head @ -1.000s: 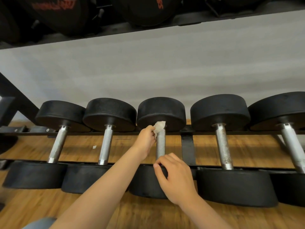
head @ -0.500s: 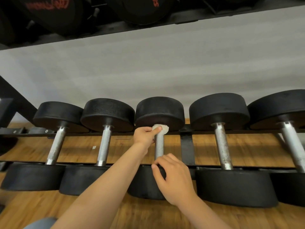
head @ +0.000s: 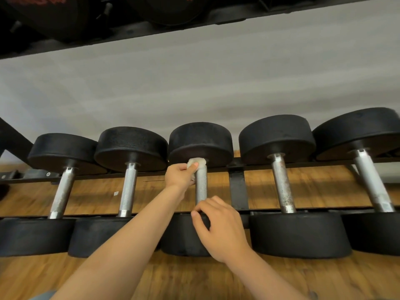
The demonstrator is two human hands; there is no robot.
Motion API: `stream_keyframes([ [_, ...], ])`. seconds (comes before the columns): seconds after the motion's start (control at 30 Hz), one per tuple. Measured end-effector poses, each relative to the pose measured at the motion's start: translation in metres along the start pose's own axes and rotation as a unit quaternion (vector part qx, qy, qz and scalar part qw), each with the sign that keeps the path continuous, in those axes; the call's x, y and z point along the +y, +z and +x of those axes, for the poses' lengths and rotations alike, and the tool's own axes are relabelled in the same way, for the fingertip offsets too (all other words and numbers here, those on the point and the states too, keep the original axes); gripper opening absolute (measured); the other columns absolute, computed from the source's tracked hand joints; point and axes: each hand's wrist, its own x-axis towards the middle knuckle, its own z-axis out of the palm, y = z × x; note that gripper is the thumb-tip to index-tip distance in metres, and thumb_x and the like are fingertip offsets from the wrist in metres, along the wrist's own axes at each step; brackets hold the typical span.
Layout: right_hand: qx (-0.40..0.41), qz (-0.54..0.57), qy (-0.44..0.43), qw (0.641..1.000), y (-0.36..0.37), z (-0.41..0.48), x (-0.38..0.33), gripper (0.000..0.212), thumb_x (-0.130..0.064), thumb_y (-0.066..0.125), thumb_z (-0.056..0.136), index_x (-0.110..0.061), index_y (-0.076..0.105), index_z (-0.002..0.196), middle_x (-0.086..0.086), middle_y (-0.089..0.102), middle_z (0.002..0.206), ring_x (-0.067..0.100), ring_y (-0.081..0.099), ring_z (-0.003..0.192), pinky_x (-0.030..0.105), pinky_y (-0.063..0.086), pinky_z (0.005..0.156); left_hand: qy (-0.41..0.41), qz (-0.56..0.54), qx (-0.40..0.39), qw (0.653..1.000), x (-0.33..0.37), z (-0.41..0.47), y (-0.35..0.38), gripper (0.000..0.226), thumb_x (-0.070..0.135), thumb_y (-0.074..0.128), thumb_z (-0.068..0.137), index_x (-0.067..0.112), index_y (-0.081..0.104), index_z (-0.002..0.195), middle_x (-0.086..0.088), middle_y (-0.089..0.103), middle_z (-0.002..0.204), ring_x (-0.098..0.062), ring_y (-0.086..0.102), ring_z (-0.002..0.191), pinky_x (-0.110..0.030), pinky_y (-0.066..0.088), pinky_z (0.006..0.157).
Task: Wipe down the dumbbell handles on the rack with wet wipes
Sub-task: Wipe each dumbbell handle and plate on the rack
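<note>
Several black dumbbells with metal handles lie side by side on a black rack (head: 237,189). My left hand (head: 180,176) grips a white wet wipe (head: 198,162) wrapped around the far end of the middle dumbbell's handle (head: 201,187), right under its far head (head: 200,142). My right hand (head: 218,228) rests on the near head (head: 184,237) of the same dumbbell, fingers curled over its top edge beside the handle's near end.
Two dumbbell handles (head: 128,188) lie to the left and two, spotted with rust (head: 282,182), to the right. A grey wall (head: 194,83) is behind, an upper shelf with dark weights (head: 151,16) overhead, wooden floor (head: 194,278) below.
My left hand pushed the wipe up the middle handle and wrapped it round the far end. My right hand stayed on the near head. The view moved slightly closer.
</note>
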Motion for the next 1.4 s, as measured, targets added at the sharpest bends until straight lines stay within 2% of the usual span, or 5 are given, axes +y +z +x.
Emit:
stream_keyframes([
  [0.23, -0.007, -0.001, 0.003, 1.000, 0.000, -0.001, -0.001, 0.039, -0.051, 0.031, 0.092, -0.029, 0.064, 0.091, -0.016, 0.056, 0.085, 0.003, 0.053, 0.082, 0.022, 0.048, 0.070, -0.049, 0.012, -0.067, 0.996, 0.006, 0.004, -0.001, 0.045, 0.025, 0.076, 0.084, 0.002, 0.063, 0.121, -0.012, 0.068, 0.112, -0.022, 0.066, 0.102, -0.027, 0.056, 0.080],
  [0.63, -0.001, -0.013, 0.000, 1.000, 0.001, 0.000, -0.002, 0.039, -0.050, 0.032, 0.091, -0.027, 0.064, 0.090, -0.019, 0.049, 0.083, 0.002, 0.050, 0.081, 0.023, 0.048, 0.067, 0.040, 0.056, -0.029, 0.997, -0.009, -0.006, -0.005, 0.015, 0.029, 0.074, 0.086, 0.015, 0.069, 0.085, -0.006, 0.071, 0.093, -0.019, 0.069, 0.091, -0.031, 0.059, 0.080],
  [0.83, -0.011, -0.024, 0.017, 1.000, 0.001, -0.001, -0.005, 0.043, -0.051, 0.029, 0.090, -0.027, 0.063, 0.097, -0.012, 0.057, 0.089, 0.005, 0.052, 0.083, 0.027, 0.050, 0.070, 0.010, 0.055, -0.054, 0.997, 0.002, -0.003, -0.006, 0.019, 0.024, 0.078, 0.082, 0.013, 0.069, 0.095, -0.003, 0.067, 0.098, -0.019, 0.066, 0.098, -0.035, 0.057, 0.088],
  [1.17, 0.023, -0.046, 0.036, 0.998, 0.003, -0.006, -0.012, 0.043, -0.048, 0.030, 0.092, -0.023, 0.064, 0.099, -0.006, 0.058, 0.089, 0.009, 0.053, 0.083, 0.029, 0.046, 0.068, 0.010, 0.142, -0.115, 0.983, 0.003, -0.010, -0.021, 0.032, 0.024, 0.083, 0.076, 0.004, 0.069, 0.097, -0.009, 0.069, 0.090, -0.016, 0.068, 0.079, -0.026, 0.058, 0.068],
  [1.4, 0.029, -0.049, 0.039, 0.998, 0.004, -0.010, -0.011, 0.042, -0.045, 0.030, 0.094, -0.022, 0.065, 0.100, -0.005, 0.061, 0.091, 0.008, 0.052, 0.086, 0.029, 0.046, 0.071, 0.035, 0.186, -0.126, 0.974, -0.008, -0.018, -0.032, 0.040, 0.030, 0.084, 0.074, 0.003, 0.072, 0.101, -0.009, 0.072, 0.096, -0.022, 0.068, 0.088, -0.037, 0.056, 0.085],
])
